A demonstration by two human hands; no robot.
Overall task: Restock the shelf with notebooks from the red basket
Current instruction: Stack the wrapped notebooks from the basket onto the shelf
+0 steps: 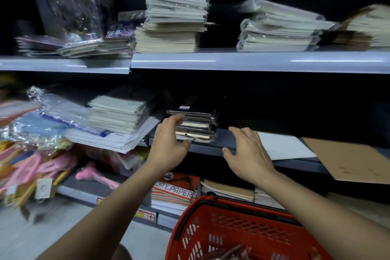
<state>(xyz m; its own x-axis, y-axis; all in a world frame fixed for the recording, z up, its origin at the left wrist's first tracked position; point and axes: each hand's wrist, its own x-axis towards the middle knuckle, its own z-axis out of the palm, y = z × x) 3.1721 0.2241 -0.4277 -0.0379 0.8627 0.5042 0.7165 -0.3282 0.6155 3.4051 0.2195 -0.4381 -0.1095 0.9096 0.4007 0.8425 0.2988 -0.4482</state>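
Observation:
A small stack of dark wrapped notebooks (196,124) stands on the middle shelf (228,143). My left hand (168,143) curves round the stack's left front corner, fingers on top and thumb near the bottom. My right hand (247,152) hovers just right of the stack with relaxed fingers, holding nothing. The red basket (211,226) sits low in front of me at the bottom right; something brownish lies in its bottom.
Taller piles of pale notebooks (173,17) fill the top shelf. A cream stack (118,114) and plastic-wrapped goods lie left of the dark stack. A brown cardboard sheet (354,160) overhangs the shelf at right. Copy paper packs (175,192) sit on the lowest shelf.

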